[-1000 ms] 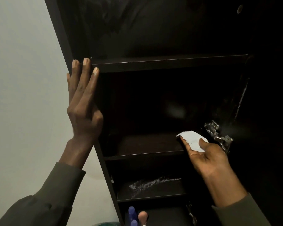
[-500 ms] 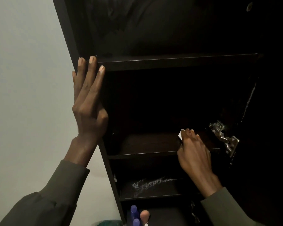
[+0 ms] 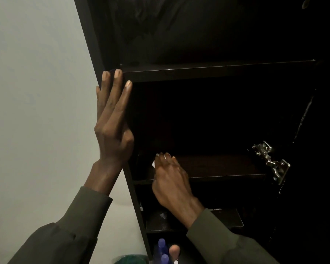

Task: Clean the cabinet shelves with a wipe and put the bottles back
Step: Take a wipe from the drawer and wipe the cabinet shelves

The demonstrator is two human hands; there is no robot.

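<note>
**Wiping the middle shelf of a dark cabinet**

The right hand (image 3: 170, 180) lies palm-down on the middle shelf (image 3: 227, 168) at its left end, pressing a white wipe (image 3: 153, 164) (only a corner shows). The left hand (image 3: 112, 122) rests flat, fingers straight, against the cabinet side (image 3: 88, 35). Bottles (image 3: 163, 250), apparently blue-capped, stand at the bottom edge.
</note>
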